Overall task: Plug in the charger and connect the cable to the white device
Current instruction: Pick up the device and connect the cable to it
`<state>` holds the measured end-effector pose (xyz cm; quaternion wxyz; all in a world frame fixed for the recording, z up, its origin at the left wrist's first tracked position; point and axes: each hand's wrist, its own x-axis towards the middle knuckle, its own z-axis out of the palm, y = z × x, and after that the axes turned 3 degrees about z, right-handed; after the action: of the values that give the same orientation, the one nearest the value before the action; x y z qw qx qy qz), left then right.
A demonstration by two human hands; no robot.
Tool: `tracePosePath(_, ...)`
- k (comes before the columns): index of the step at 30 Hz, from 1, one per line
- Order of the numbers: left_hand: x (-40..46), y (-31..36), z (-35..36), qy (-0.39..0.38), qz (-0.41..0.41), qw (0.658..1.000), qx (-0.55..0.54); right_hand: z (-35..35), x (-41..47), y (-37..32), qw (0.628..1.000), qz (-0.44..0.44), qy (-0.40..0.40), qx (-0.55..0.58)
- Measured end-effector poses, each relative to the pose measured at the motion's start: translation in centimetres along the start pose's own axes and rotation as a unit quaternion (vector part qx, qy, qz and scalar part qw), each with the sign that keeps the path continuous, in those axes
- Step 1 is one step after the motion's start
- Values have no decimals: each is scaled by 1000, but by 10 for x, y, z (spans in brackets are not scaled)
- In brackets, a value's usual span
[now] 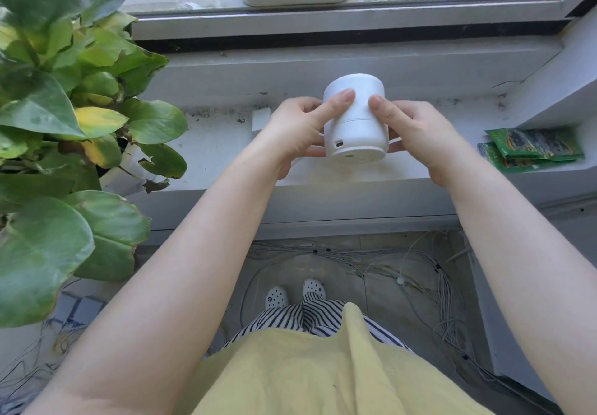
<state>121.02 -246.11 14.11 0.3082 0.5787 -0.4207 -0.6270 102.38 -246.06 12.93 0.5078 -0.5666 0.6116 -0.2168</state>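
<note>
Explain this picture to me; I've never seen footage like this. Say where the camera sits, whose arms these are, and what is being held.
There is no machine here. The single picture comes from a camera worn on a person's head, looking forward and down, so the two bare arms are the wearer's own. The left hand and right hand hold a white device, a small cylinder, tilted above a windowsill. Its small charging port faces the camera, with no cable in it yet. A leafy plant stands on the left, green packets lie on the sill at right, and loose white cables cover the floor by the person's shoes. No charger is identifiable.
</note>
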Motion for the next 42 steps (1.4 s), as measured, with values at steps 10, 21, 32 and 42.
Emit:
tracePosePath(10,-3,-3,0,15,-69,990,-122,6,-3,28,967,-75,-138,203)
tracePosePath(21,-7,-6,7,9,-64,979,-193,15,-1,31,958,-88,-104,254)
tracePosePath(32,-6,0,-2,90,79,991,53,8,-6,32,958,-54,-93,268)
tracePosePath(42,-12,7,-3,-3,44,997,70,0,-4,14,983,-41,-80,158)
